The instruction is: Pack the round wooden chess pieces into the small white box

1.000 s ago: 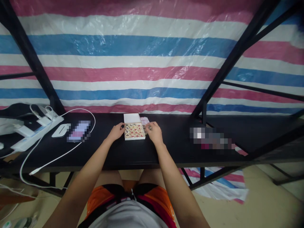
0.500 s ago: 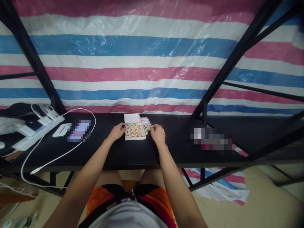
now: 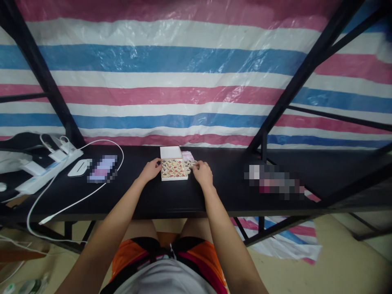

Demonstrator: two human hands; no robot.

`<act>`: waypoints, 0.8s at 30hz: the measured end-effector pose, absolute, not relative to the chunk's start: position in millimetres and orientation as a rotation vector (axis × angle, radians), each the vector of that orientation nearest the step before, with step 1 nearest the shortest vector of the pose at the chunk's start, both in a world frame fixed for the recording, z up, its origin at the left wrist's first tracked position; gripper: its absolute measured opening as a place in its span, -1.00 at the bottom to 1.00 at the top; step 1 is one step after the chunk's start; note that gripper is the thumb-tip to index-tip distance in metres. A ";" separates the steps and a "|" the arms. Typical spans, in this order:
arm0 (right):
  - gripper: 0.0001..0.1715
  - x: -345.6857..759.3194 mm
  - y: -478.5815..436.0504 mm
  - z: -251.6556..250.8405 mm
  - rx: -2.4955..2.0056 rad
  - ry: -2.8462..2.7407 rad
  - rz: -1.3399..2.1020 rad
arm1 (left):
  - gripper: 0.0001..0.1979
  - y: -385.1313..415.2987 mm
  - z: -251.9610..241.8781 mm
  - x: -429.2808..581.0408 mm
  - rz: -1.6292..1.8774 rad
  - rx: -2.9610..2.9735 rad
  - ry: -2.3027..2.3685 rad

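Observation:
A small white box (image 3: 175,179) stands on the black table with its lid (image 3: 170,152) folded back. Round cream Chinese chess pieces (image 3: 173,168) with red and dark characters fill it in rows. My left hand (image 3: 150,170) is at the box's left side, its fingers curled and closed against the edge. Just right of the box lie several loose Chinese chess pieces (image 3: 188,166). Over them my right hand (image 3: 203,173) has thumb and fingers pinched together at a piece, which the fingers partly hide.
Behind the loose pieces lies a pink-and-white printed paper (image 3: 188,155). On the left are a blurred-out phone (image 3: 103,168), a white device (image 3: 79,168), a power strip (image 3: 49,171) and a white cable (image 3: 76,201). A pixelated item (image 3: 275,181) lies at right, near the black frame.
My right hand has shifted very slightly left towards the box and the loose pieces. My left hand stays at the box's left edge.

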State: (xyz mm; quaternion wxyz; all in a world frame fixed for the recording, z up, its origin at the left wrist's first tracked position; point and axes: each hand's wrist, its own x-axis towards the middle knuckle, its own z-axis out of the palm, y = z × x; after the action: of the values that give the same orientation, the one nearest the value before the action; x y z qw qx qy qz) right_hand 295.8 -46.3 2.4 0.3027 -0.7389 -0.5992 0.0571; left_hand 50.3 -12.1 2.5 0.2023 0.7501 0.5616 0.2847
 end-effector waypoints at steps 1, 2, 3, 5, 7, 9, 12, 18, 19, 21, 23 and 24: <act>-0.79 295.9 -46.4 2.5 -1.959 -1.584 0.151 | -0.67 -11.6 2.0 50.1 0.794 2.094 1.567; -0.79 295.9 -46.6 2.7 -1.961 -1.578 0.154 | -0.67 -11.2 1.4 49.9 0.794 2.094 1.567; -0.79 296.1 -46.8 2.9 -1.964 -1.571 0.161 | -0.66 -11.0 1.0 49.7 0.794 2.094 1.567; -0.80 296.4 -47.2 3.3 -1.975 -1.557 0.182 | -0.66 -10.7 0.5 49.6 0.799 2.094 1.566; -0.82 296.8 -47.5 3.7 -1.990 -1.548 0.205 | -0.66 -10.8 0.5 49.6 0.805 2.093 1.565; -0.81 297.2 -47.7 4.2 -2.004 -1.540 0.222 | -0.67 -10.9 0.8 49.6 0.806 2.092 1.568; -0.80 297.4 -48.1 5.4 -2.024 -1.532 0.241 | -0.66 -11.2 1.4 49.7 0.800 2.091 1.575; -0.76 297.2 -48.7 6.3 -2.039 -1.558 0.217 | -0.66 -11.6 1.5 49.7 0.800 2.098 1.567; -0.76 297.3 -48.6 6.2 -2.044 -1.567 0.213 | -0.67 -11.7 1.7 49.8 0.800 2.094 1.562; -0.75 297.3 -48.4 6.1 -2.056 -1.586 0.204 | -0.67 -12.0 2.2 50.0 0.800 2.091 1.558; -0.75 297.3 -48.2 6.4 -2.070 -1.602 0.200 | -0.67 -12.3 2.9 50.2 0.799 2.088 1.559; -0.75 297.3 -48.1 6.7 -2.079 -1.608 0.203 | -0.67 -12.4 3.1 50.3 0.797 2.087 1.558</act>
State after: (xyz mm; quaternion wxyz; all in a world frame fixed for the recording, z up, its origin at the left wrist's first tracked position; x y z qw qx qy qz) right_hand 297.3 -48.1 6.7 0.2502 -0.7636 -0.5906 0.0745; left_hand 50.3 -12.4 3.1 0.2076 0.7495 0.5597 0.2863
